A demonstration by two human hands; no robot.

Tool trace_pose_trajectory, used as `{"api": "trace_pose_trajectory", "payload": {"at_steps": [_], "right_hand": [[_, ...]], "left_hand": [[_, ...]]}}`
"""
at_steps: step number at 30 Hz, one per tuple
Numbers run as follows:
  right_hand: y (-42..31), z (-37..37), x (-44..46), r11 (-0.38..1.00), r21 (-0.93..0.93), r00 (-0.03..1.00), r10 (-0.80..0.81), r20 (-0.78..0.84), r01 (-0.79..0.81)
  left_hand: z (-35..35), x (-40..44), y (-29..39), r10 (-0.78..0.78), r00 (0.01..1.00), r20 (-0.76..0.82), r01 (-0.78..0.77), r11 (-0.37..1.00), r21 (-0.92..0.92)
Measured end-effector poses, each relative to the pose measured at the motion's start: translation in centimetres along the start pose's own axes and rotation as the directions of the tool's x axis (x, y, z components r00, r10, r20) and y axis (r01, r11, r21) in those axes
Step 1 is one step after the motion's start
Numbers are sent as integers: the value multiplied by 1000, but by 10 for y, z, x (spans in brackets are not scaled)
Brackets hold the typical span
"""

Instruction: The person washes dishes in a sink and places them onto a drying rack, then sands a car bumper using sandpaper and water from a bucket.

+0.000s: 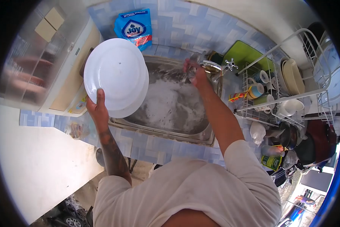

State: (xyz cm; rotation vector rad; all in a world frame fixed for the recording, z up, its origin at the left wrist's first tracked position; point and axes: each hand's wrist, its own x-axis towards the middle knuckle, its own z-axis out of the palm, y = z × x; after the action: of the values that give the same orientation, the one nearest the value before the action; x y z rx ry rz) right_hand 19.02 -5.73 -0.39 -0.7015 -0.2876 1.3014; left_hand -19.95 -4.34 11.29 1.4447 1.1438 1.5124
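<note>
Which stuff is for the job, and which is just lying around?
Part of the job, it seems: two white plates in the left hand; the faucet near the right hand; the sudsy sink.

Just lying about: blue Joy pouch; green cutting board; mugs in the wire dish rack.

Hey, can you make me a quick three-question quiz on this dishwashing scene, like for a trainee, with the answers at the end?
1. Multiple choice: what does the left hand hold? A) a sponge B) white plates C) a frying pan

2. True or false: mugs are in the wire rack to the right of the sink.

3. Fill in the blank: the right hand is beside the metal ____.

Key: 1. B; 2. true; 3. faucet.
</note>
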Motion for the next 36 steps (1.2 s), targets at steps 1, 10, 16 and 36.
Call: {"api": "trace_pose_trajectory", "payload": {"at_steps": [1, 10, 16, 36], "right_hand": [[0, 1, 4, 1000, -1, 1000, -3, 1, 3], [23, -16, -20, 940, -324, 991, 82, -102, -111], [19, -30, -30, 941, -338, 996, -7, -89, -24], [15, -18, 8, 958, 265, 983, -64, -174, 110]], "left_hand": [[2, -1, -1, 4, 1000, 7, -3, 1000, -25], [12, -8, 2, -3, 995, 104, 2, 1000, 15], [14, -9, 4, -5, 989, 146, -3, 999, 52], [20, -12, -20, -96, 968, 232, 84, 995, 60]]}}
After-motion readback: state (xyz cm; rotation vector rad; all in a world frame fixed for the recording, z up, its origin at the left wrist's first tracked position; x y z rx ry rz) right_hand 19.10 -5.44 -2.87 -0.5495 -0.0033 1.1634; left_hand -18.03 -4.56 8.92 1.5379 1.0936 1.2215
